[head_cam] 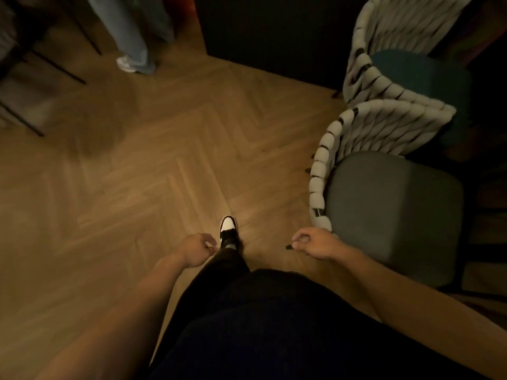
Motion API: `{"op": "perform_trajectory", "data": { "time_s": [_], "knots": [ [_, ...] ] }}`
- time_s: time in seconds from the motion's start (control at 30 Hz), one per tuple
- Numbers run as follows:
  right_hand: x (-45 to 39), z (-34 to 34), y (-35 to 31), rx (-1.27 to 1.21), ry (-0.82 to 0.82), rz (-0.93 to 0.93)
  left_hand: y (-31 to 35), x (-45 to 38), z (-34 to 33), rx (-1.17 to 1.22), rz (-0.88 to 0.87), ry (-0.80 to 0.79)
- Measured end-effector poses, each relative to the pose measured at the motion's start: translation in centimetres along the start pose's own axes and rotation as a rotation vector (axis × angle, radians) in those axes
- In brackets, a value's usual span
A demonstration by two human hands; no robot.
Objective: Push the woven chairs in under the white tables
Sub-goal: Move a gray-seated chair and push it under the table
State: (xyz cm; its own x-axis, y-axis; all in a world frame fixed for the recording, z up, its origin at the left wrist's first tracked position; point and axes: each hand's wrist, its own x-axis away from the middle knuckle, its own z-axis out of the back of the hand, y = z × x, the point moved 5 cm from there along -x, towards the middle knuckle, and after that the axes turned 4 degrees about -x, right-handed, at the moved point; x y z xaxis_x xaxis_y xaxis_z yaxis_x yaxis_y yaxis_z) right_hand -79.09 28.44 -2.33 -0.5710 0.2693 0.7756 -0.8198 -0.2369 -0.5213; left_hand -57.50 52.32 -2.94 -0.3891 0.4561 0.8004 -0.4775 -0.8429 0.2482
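Two woven chairs stand at the right. The near chair (378,193) has a grey seat and a thick white woven back. Behind it, the far chair (397,50) has a teal seat. My right hand (315,244) hangs just beside the near chair's lower back edge, fingers loosely curled and holding nothing; whether it touches the chair I cannot tell. My left hand (196,250) hangs over the floor by my leg, also loosely curled and holding nothing. No white table shows; the area right of the chairs is dark.
Herringbone wood floor (137,174) spreads across the middle and left. Another person's legs (134,37) stand at the top left. Thin black furniture legs (41,61) are at the far left. My foot in a black-and-white shoe (228,227) steps forward. A dark wall (274,28) rises at the top centre.
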Motion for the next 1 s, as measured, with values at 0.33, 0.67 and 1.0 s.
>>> {"op": "perform_trajectory", "data": {
  "time_s": [0.33, 0.67, 1.0],
  "knots": [
    [-4.6, 6.6, -6.3, -0.409, 0.211, -0.198, 6.0, -14.9, 19.0, -0.498, -0.213, -0.161],
    [-8.3, 11.4, -4.5, -0.658, 0.345, -0.376, 21.3, -25.1, 24.8, -0.777, -0.454, -0.258],
    [-8.3, 10.2, -2.1, -1.158, 0.607, -0.603, 37.0, -27.2, 22.6, -1.048, -0.75, -0.333]
  ]
}}
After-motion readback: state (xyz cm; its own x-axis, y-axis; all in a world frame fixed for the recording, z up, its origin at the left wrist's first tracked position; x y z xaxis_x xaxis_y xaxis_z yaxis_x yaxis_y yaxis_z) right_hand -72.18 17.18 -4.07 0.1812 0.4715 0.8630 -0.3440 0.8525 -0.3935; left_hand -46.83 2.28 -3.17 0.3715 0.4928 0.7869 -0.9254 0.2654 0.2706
